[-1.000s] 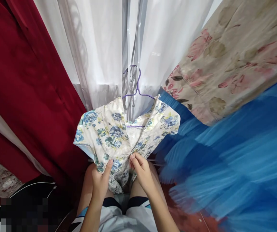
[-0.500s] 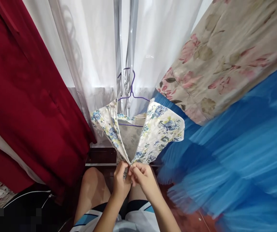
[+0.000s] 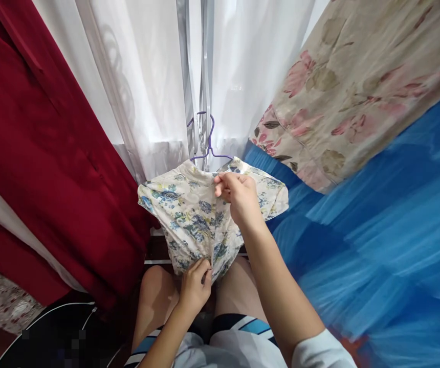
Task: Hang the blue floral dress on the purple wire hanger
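One expanse of red cloth (image 3: 62,153) hangs at far left, with a dark object (image 3: 51,332) edged in white below it, contents too dim to read. Next, white cloth (image 3: 151,76) hangs behind the work. In front of it, at centre, a cream garment (image 3: 189,214) with blue floral print is on a purple hanger (image 3: 211,138), its lower part down between the person's knees. Left hand (image 3: 196,287): at the low end of the garment's front seam, fingers bent and closed in a narrow grip on the fabric near the seam. Seam edges lie together from this hand up to the neckline. Right hand (image 3: 239,197): higher, at the neckline, thumb and index finger pinched together at the top of the seam, remaining fingers loosely curled; whether a small fastener sits in the pinch cannot be told. Right of the garment, beige cloth (image 3: 312,76) with pink flowers hangs at an angle; blue gauzy fabric (image 3: 381,230) fills the far right below it.
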Available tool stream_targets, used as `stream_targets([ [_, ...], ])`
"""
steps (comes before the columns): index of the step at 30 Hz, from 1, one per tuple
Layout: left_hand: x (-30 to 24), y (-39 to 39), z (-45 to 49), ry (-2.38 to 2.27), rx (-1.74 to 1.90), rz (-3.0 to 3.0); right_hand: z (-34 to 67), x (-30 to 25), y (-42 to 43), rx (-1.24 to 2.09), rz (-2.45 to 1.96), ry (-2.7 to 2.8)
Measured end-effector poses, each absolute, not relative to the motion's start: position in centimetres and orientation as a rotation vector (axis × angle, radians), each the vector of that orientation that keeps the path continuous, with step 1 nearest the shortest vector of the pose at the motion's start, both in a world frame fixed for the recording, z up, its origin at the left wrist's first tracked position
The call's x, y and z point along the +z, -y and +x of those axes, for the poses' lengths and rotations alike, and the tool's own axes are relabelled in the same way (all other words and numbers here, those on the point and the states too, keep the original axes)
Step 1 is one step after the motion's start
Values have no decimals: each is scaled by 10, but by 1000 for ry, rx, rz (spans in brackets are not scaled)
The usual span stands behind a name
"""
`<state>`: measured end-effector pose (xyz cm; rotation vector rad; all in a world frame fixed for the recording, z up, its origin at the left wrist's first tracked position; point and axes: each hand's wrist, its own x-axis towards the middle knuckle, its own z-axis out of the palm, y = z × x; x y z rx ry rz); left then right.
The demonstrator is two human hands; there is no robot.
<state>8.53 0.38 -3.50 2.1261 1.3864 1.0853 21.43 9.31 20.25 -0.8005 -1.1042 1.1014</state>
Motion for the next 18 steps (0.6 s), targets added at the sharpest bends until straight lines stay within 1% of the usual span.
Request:
stream_targets([
  [2, -22, -10, 81, -1344, 1137, 2096, 216, 198, -89, 1071, -782, 1113],
  [3, -9, -15, 78, -1326, 1219, 2070, 216, 194, -86, 1064, -779, 1134],
  [7, 82, -47, 66, -1248, 1663, 2042, 216, 183, -75, 1024, -795, 1227],
  [9, 130, -66, 65, -1184, 1674, 2195, 215, 183, -72, 995, -805, 1276],
  [11, 165, -81, 68, -1166, 1540, 2430, 216, 184, -72, 959, -808, 1326],
  [14, 191, -94, 75, -1193, 1479, 2637, 217, 182, -79, 857, -854, 1375],
  [16, 198, -98, 73, -1213, 1596, 2600, 218, 174, -85, 801, -912, 1391],
  [18, 202, -105, 59, -1260, 1796, 2418, 219, 162, -89, 792, -951, 1400],
])
